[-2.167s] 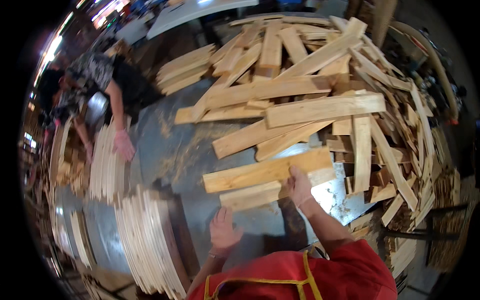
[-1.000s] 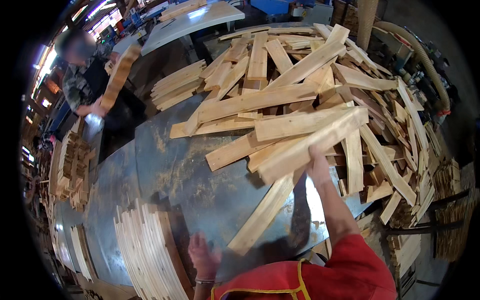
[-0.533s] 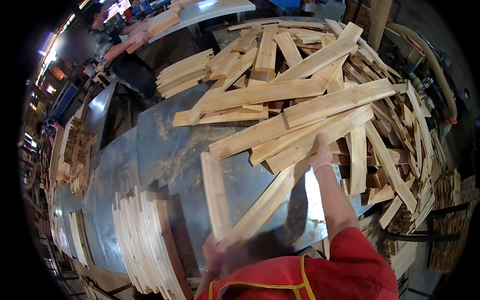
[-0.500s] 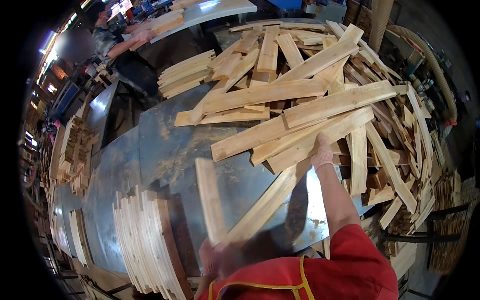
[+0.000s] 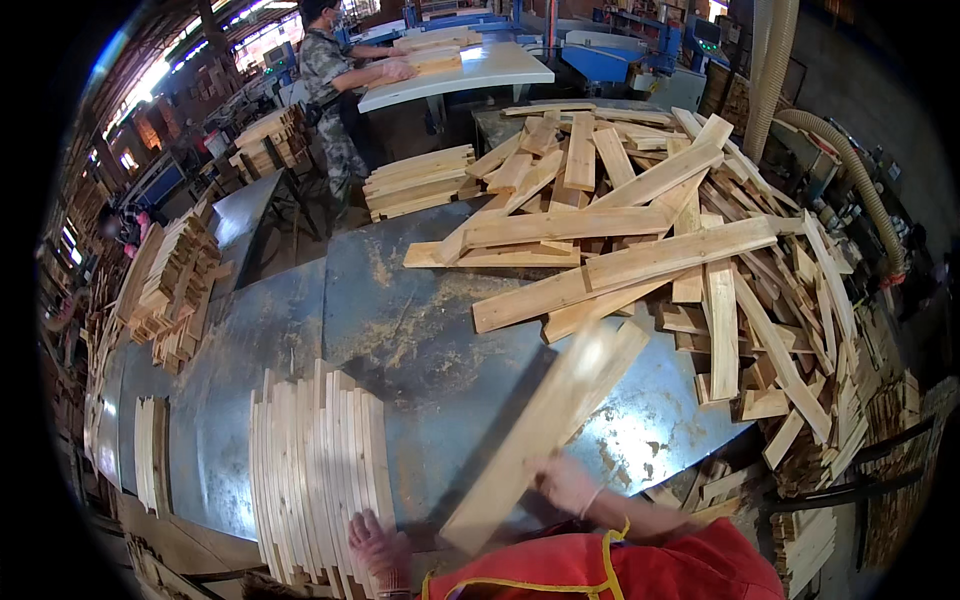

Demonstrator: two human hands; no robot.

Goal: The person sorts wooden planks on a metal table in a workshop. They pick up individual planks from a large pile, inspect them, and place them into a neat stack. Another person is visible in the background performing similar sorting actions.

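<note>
My right hand (image 5: 567, 485), in a pale glove, grips the edge of a wooden board (image 5: 505, 455) that slants over the metal table and is smeared by motion. Behind it, a second light board (image 5: 622, 362) shows partly; whether the hand holds that one too is unclear. My left hand (image 5: 378, 545), also gloved, rests with fingers spread at the near right end of a row of boards standing on edge (image 5: 315, 470).
A large jumbled board pile (image 5: 640, 220) covers the table's far right. Stacked boards (image 5: 420, 182) lie beyond it. Another small row (image 5: 152, 455) and a crossed stack (image 5: 175, 280) stand left. A co-worker (image 5: 335, 90) handles boards at a white table (image 5: 500, 68).
My left hand has moved left to the standing row, and the board it held no longer shows in it. My right hand has come back from the pile toward me with a board.
</note>
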